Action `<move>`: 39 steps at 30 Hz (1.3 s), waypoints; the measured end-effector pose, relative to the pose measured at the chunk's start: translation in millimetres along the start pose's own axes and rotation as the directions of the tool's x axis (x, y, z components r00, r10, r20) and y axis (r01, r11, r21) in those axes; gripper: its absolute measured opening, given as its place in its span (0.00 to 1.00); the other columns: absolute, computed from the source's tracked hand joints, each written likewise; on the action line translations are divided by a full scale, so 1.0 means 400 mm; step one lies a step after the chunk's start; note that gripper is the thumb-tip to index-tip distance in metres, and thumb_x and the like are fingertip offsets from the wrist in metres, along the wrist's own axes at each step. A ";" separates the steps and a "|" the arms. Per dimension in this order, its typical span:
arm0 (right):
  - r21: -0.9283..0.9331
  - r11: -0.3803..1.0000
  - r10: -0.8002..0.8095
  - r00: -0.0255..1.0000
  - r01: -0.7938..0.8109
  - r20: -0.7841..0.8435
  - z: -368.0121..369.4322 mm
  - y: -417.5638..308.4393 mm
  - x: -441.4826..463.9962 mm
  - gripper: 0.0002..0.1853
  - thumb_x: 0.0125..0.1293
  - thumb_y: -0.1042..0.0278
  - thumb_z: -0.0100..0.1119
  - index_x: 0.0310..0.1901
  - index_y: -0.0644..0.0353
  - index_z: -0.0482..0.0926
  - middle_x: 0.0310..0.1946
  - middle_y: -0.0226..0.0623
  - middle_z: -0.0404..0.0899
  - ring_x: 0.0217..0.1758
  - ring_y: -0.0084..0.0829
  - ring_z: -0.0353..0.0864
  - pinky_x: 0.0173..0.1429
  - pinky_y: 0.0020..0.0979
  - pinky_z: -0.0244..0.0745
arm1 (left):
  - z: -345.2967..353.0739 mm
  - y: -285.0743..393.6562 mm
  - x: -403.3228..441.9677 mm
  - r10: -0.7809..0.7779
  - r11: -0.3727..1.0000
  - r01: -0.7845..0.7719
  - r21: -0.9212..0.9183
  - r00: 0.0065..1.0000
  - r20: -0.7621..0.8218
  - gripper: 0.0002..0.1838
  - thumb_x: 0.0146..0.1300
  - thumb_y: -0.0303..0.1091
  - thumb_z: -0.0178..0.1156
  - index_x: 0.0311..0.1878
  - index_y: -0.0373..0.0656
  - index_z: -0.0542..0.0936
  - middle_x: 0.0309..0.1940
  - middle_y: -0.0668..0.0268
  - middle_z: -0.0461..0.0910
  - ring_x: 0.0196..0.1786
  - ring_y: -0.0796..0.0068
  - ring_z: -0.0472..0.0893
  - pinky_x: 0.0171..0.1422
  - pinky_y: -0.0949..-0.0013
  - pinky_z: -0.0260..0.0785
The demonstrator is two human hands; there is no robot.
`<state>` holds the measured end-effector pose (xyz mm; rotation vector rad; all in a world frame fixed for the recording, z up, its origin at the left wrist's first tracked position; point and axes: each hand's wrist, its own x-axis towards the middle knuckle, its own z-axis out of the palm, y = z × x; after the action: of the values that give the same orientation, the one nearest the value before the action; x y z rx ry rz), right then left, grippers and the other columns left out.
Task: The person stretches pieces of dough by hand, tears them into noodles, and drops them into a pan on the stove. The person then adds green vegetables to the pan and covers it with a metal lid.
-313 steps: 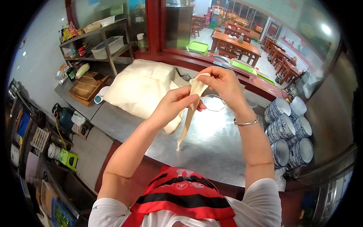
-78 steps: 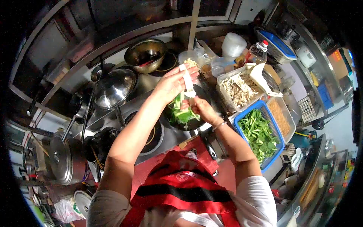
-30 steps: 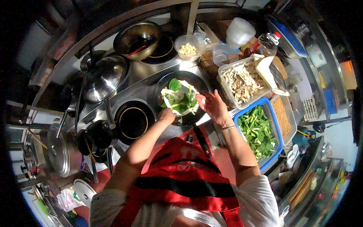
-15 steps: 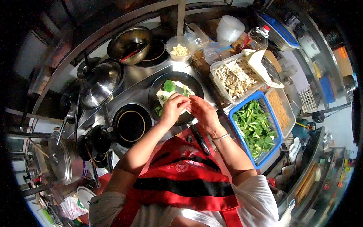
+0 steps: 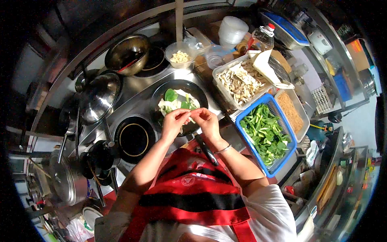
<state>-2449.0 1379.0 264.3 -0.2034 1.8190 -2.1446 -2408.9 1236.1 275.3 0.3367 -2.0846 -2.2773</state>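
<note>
My left hand [image 5: 174,124] and my right hand [image 5: 206,123] meet over the near edge of a black frying pan [image 5: 155,105]. Thumbs and fingertips of both are pinched together on a small pale-green piece of leafy green [image 5: 192,120], mostly hidden by the fingers. Beneath and beyond them, green leaves [image 5: 171,95] and broad white stalks [image 5: 168,106] lie in the pan. The pan's black handle [image 5: 206,150] points toward my body, below my right hand.
At right stand a blue basket of cut greens [image 5: 240,121], a tub of sliced mushrooms [image 5: 221,86] and a tray of thin brown strands [image 5: 291,108]. A bowl of chopped pale bits [image 5: 179,56] is behind. Left are a bare burner [image 5: 134,139], lidded wok [image 5: 100,97] and metal bowl [image 5: 127,52].
The view has shifted, so the stove and containers sit slightly further left. My hands have come a little toward me, fingertips still together, and more of the pan's contents shows.
</note>
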 end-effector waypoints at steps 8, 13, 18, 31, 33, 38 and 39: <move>0.000 0.996 0.091 0.996 -0.091 0.006 -0.045 0.032 0.014 0.04 0.58 0.79 0.58 0.35 0.63 0.79 0.29 0.25 0.78 0.32 0.15 0.74 0.40 0.18 0.70 | -0.045 -0.030 0.011 -0.207 0.969 0.195 -0.155 0.976 -0.066 0.09 0.64 0.30 0.58 0.44 0.37 0.79 0.32 0.69 0.80 0.30 0.83 0.76 0.36 0.80 0.69; -0.046 0.995 0.089 0.996 -0.089 0.000 -0.069 0.056 0.057 0.03 0.61 0.77 0.58 0.36 0.62 0.79 0.30 0.27 0.80 0.33 0.16 0.76 0.39 0.19 0.71 | -0.075 -0.085 0.043 -0.167 0.978 0.150 -0.146 0.980 -0.112 0.09 0.64 0.30 0.57 0.43 0.36 0.80 0.32 0.67 0.81 0.31 0.81 0.79 0.36 0.79 0.72; -0.319 0.937 -0.153 0.988 0.145 0.000 -0.048 0.107 0.154 0.02 0.59 0.76 0.61 0.34 0.63 0.79 0.31 0.34 0.82 0.33 0.24 0.79 0.41 0.25 0.74 | -0.093 -0.153 0.114 -0.026 0.997 0.044 0.068 0.970 -0.240 0.10 0.63 0.32 0.58 0.42 0.36 0.82 0.29 0.65 0.83 0.28 0.80 0.82 0.32 0.76 0.74; -0.603 0.729 -0.378 0.925 0.323 0.037 0.064 0.143 0.230 0.06 0.56 0.79 0.61 0.34 0.62 0.75 0.29 0.38 0.76 0.30 0.31 0.77 0.37 0.29 0.73 | -0.195 -0.199 0.210 0.398 0.745 -0.099 0.660 0.860 -0.320 0.09 0.54 0.28 0.59 0.40 0.43 0.81 0.32 0.57 0.81 0.34 0.59 0.81 0.41 0.61 0.73; -0.592 0.723 -0.406 0.912 0.355 0.052 0.011 0.132 0.216 0.05 0.59 0.78 0.60 0.36 0.63 0.75 0.31 0.40 0.75 0.30 0.32 0.76 0.37 0.29 0.72 | -0.252 -0.078 0.184 0.422 0.759 -0.129 0.638 0.844 -0.332 0.10 0.54 0.29 0.59 0.41 0.43 0.81 0.35 0.58 0.80 0.38 0.60 0.81 0.42 0.63 0.73; -0.729 0.630 -0.367 0.930 0.268 0.024 -0.170 0.071 0.052 0.04 0.60 0.79 0.58 0.36 0.66 0.74 0.31 0.41 0.73 0.32 0.33 0.76 0.37 0.29 0.71 | -0.631 0.075 0.171 0.718 0.477 -0.005 0.879 0.579 -0.386 0.09 0.55 0.30 0.58 0.37 0.38 0.81 0.38 0.55 0.79 0.43 0.55 0.78 0.49 0.59 0.70; -0.706 0.676 -0.325 0.945 0.211 -0.029 -0.193 0.072 0.002 0.02 0.61 0.78 0.57 0.35 0.66 0.74 0.28 0.39 0.73 0.32 0.31 0.75 0.38 0.28 0.71 | -0.697 0.112 0.158 0.636 0.513 0.110 0.852 0.618 -0.463 0.13 0.55 0.34 0.60 0.42 0.40 0.80 0.40 0.53 0.79 0.46 0.54 0.77 0.51 0.57 0.69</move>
<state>-2469.3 1447.0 222.1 -0.5195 2.7840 -1.5315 -2425.0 947.7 289.8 0.7032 -2.2397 -0.5354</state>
